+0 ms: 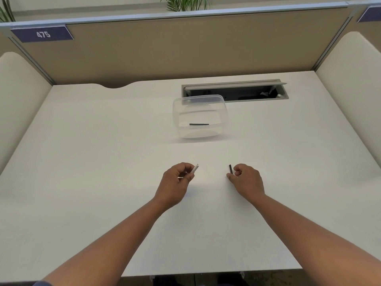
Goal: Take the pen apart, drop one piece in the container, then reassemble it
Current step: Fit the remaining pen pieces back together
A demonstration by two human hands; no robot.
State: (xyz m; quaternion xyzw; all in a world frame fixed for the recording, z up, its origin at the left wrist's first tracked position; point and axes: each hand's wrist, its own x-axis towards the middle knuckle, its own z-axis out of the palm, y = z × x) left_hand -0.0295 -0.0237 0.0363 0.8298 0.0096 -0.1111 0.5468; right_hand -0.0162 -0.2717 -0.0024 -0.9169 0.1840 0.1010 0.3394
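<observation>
My left hand grips a white pen barrel, whose end sticks out up and to the right of the fingers. My right hand pinches a short black pen piece, held nearly upright at the fingertips. Both hands hover low over the white desk, about a hand's width apart. Beyond them stands a clear plastic container, and a thin dark pen piece lies flat inside it.
The white desk is walled by tan partitions at the back and cream side panels. An open cable tray slot lies just behind the container. A sign reading 475 hangs at the upper left.
</observation>
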